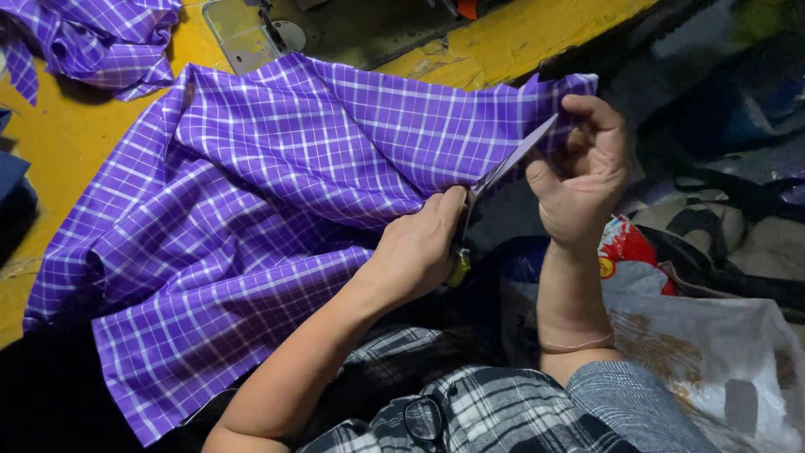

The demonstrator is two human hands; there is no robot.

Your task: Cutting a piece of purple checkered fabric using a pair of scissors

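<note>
A purple checked cloth [277, 184] lies spread over a yellow table [59, 134]. My left hand [415, 252] is shut on a pair of scissors [507, 164]. Their yellow-green handle shows below my fist, and the blades point up and to the right along the cloth's edge. My right hand [587, 172] pinches the cloth's far right corner between thumb and fingers, right by the blade tips, and holds that edge taut.
A sewing machine's metal plate [251, 33] sits at the table's back. A second bundle of purple checked cloth [92, 42] lies at the top left. Plastic bags [713, 344] and a red packet [627, 243] are at my right. Glasses [423, 419] hang on my plaid shirt.
</note>
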